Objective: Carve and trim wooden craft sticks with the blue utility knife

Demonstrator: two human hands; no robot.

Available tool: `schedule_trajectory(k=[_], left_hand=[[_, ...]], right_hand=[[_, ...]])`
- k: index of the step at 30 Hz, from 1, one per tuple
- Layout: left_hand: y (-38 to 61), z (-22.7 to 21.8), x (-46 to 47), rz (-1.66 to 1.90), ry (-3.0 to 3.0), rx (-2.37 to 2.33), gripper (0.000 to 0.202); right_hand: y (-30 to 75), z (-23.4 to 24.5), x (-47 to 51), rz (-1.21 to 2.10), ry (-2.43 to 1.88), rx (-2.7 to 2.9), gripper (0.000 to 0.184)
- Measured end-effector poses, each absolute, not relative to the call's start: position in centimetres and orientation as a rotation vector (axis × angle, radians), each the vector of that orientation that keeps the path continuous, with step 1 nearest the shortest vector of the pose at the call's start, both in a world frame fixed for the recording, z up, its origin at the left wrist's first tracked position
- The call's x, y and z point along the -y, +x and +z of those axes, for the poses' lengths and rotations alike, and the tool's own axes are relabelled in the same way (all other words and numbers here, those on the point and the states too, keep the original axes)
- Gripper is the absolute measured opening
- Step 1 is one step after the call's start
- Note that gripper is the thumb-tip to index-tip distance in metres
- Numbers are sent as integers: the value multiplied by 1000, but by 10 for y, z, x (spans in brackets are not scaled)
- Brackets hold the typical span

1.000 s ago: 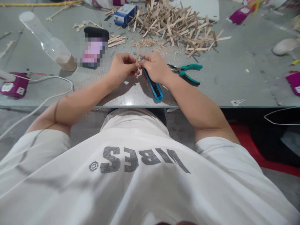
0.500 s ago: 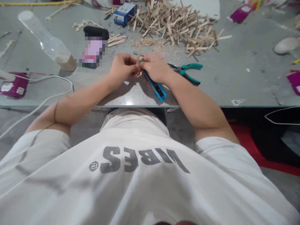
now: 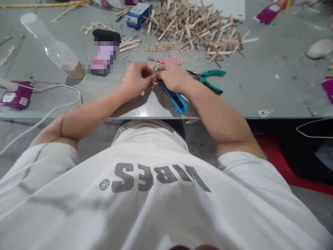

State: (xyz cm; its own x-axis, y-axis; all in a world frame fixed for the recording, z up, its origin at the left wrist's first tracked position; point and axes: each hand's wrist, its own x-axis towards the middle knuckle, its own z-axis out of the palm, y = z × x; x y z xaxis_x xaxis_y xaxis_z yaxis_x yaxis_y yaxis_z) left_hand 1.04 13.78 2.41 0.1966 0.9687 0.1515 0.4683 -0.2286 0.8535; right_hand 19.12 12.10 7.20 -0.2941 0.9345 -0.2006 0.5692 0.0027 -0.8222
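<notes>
My left hand (image 3: 137, 79) pinches a thin wooden stick (image 3: 155, 65), whose upper end points away from me. My right hand (image 3: 171, 77) is wrapped round a blue utility knife (image 3: 178, 101), its handle end sticking out toward the table edge. The hands meet at the lower part of the stick, and the knife's blade is hidden behind the fingers. Just beyond my right hand lies a slim tool with a pink handle (image 3: 177, 63). Pliers with green handles (image 3: 213, 73) rest to the right of my right wrist.
A big heap of wooden sticks (image 3: 192, 26) covers the back, with shavings (image 3: 161, 46) before it. A small blue box (image 3: 138, 15) stands beside the heap. Leftward are a phone (image 3: 104, 57), a black case (image 3: 106, 35), a clear bottle (image 3: 52, 48) and a white cable (image 3: 59, 85).
The stick has tilted slightly and shows its narrow edge now. My left hand has shifted a little down, and the knife's handle end slightly right and toward me.
</notes>
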Motion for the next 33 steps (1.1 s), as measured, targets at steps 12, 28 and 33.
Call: schedule_trajectory(k=[12,28,33], left_hand=[[5,31,-134,928,1672,-1182,30],[8,45,-128,900,1542,-1201,35],[13,44,-129,939,1540,-1233,32]], right_hand=[[198,74,-125,1251,-1412,1949,43],[203,76,-123,1325,-1332,1970,37],[200,82,-118,1310,-1405,1856,37]])
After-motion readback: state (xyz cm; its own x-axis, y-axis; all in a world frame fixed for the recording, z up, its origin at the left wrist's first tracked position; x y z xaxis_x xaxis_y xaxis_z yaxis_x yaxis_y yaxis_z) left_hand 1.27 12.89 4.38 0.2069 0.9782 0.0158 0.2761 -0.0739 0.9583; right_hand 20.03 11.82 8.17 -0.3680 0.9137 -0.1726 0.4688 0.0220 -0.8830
